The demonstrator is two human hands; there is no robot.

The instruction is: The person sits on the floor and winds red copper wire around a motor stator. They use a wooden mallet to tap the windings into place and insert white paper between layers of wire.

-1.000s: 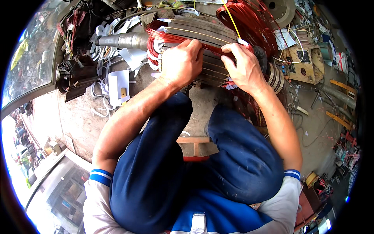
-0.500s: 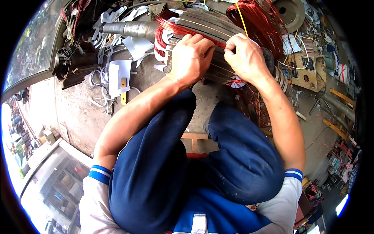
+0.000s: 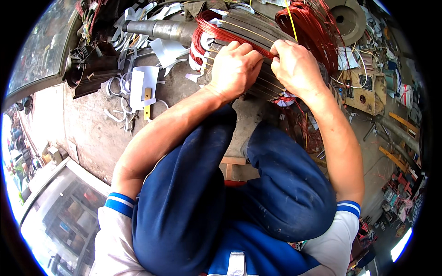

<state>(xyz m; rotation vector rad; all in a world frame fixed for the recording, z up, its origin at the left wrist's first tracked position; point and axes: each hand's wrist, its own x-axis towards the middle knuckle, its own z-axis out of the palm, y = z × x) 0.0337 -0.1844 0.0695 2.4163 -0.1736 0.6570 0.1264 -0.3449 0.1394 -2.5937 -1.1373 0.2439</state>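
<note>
A slotted rotor core [image 3: 258,28] with a thick metal shaft [image 3: 163,29] lies across the top of the view, in front of my knees. Red enamelled winding wire [image 3: 222,33] curves round its left end and runs along a slot. My left hand [image 3: 235,68] is closed over this wire at the near side of the core. Close on its right, my right hand [image 3: 297,68] is also closed, thumb against fingers, on the same run of wire. The pinched strands are mostly hidden by my fingers. Thin yellowish strips [image 3: 271,82] lie in other slots.
A large loose coil of red wire [image 3: 306,27] hangs behind my right hand, with a yellow cord [image 3: 291,20] before it. White paper sheets [image 3: 143,87] and cut strips litter the floor at left. A control box [image 3: 366,92] stands at right. A glass-topped cabinet [image 3: 64,221] is lower left.
The whole view has shifted slightly, so the rotor and floor items appear a little further right. My hands have come slightly closer together, both still closed on the wire.
</note>
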